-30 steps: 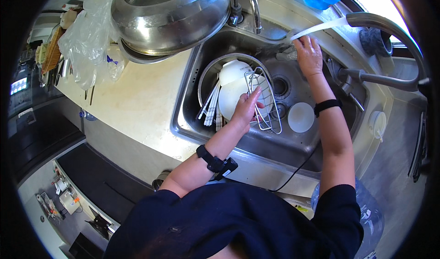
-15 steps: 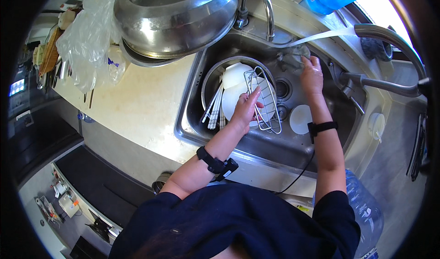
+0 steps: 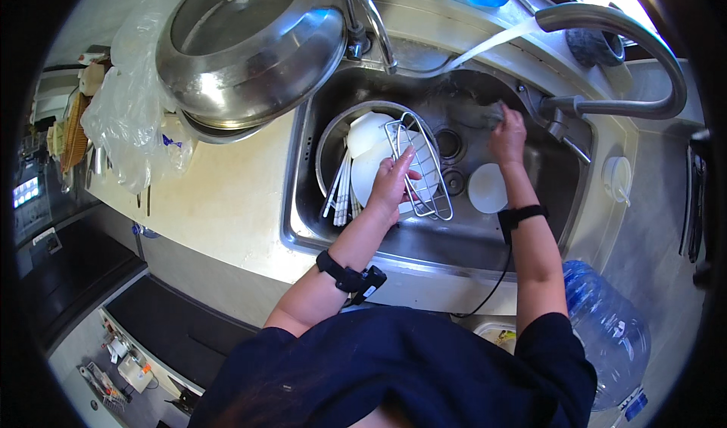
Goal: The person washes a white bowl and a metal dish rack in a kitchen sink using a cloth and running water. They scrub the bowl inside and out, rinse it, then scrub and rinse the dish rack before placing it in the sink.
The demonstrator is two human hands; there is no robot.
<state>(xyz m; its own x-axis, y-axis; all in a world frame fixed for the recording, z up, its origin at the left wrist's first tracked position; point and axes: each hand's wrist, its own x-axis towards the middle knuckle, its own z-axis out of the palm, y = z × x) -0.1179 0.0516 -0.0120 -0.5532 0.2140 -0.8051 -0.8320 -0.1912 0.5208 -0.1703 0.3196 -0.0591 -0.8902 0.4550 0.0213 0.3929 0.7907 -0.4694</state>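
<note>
My left hand [image 3: 394, 182] is closed on a metal wire rack [image 3: 421, 172], which it tilts over a round steel basin [image 3: 327, 136] in the sink. White dishes [image 3: 369, 172] and a bundle of chopsticks [image 3: 342, 189] lie in that basin. At the far side of the sink, my right hand [image 3: 509, 134] grips a wet greyish cloth [image 3: 478, 115], smeared by motion; its fingers are partly hidden. Water runs from the curved faucet [image 3: 606, 19] toward the back of the sink near the cloth. A small white dish [image 3: 487, 188] rests on the sink floor, right of the drain [image 3: 449, 146].
A large steel pot [image 3: 250, 57] stands on the counter [image 3: 227, 193] at the sink's left, with clear plastic bags [image 3: 129, 118] beside it. A second tap [image 3: 371, 27] rises behind the sink. A big plastic water bottle [image 3: 609, 329] stands at my right.
The whole view has shifted slightly, with the sink moving left in the picture. The cloth in my right hand has moved and is now blurred. My left hand keeps hold of the wire rack.
</note>
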